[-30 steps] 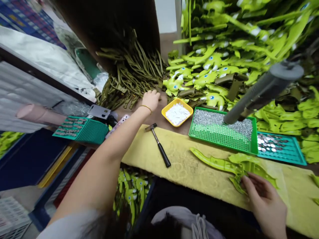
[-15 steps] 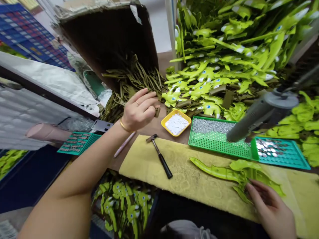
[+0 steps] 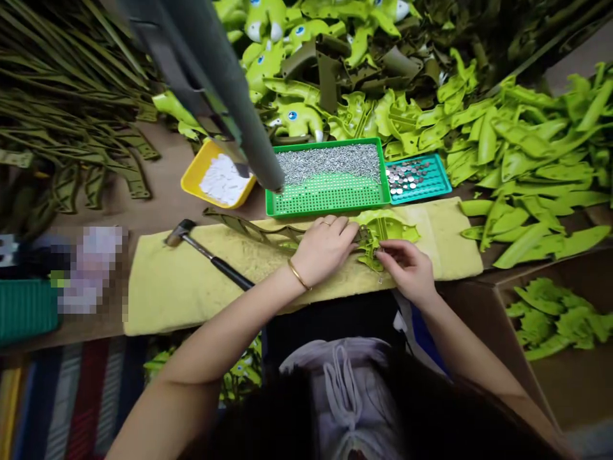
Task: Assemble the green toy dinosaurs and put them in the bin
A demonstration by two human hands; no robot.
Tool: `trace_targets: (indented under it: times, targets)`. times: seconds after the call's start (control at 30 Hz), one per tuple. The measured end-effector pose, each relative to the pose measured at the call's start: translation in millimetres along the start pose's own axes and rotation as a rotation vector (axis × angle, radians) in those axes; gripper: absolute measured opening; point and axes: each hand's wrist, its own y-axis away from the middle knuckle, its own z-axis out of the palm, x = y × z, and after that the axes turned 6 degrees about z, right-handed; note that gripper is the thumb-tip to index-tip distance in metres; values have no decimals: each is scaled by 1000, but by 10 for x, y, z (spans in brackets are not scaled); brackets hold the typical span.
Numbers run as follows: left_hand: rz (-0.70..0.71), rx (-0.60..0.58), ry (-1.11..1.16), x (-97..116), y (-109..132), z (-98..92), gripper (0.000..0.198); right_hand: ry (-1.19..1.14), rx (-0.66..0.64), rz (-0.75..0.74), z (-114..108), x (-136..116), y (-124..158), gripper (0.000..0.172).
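Yellow cloth, left hand, right hand, both on green plastic cutout

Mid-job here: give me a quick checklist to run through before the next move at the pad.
1. Left hand resting on the lime-and-olive plastic piece: ok.
2. Right hand fingertips firmly on that piece: cannot tell, the pinch point is too small.
3. Piece lying on the yellow felt pad: ok.
4. Hammer on the pad beside the left forearm: ok.
5. Green tray stocked with small silver pieces: ok, though its lower rows are bare.
6. Grey tube clear of the tray's corner: cannot tell.
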Motion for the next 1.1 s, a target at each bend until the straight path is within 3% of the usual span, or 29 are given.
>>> trace_targets:
  times: [0.13, 0.23, 0.33, 0.4, 0.6, 0.8, 0.87, 0.93, 0.97, 1.03, 1.1]
  targets:
    - [-52, 52, 7, 125, -3, 125, 40, -27, -74, -32, -61, -10, -38, 18]
    - [-74, 52, -15, 156, 36, 200, 46, -7, -101, -163, -132, -46, -130, 14]
    - [-68, 45, -46, 132, 73, 223, 48, 187, -48, -363, -170, -57, -295, 15]
    - [-70, 36, -47, 110, 103, 217, 49, 371, -98, -433, -169, -31, -407, 17]
    - [-47, 73, 70, 73, 155, 181, 43, 551, -211, -457, -154, 81, -550, 22]
    - [38, -15, 118, -26, 58, 117, 40, 637, -235, -479, -165, 88, -564, 22]
    - [34, 86, 90, -15, 159, 112, 36, 639, -239, -480, -165, 92, -565, 22]
    - [-84, 345, 64, 28, 370, 125, 29, 619, -234, -481, -167, 104, -563, 22]
    - [-212, 518, 89, 53, 501, 134, 25, 599, -228, -480, -169, 113, -562, 21]
    - [-605, 833, 318, 96, 755, 141, 22, 540, -214, -483, -179, 138, -559, 21]
    - [-977, 947, 793, 118, 916, 131, 31, 478, -206, -484, -193, 165, -558, 21]
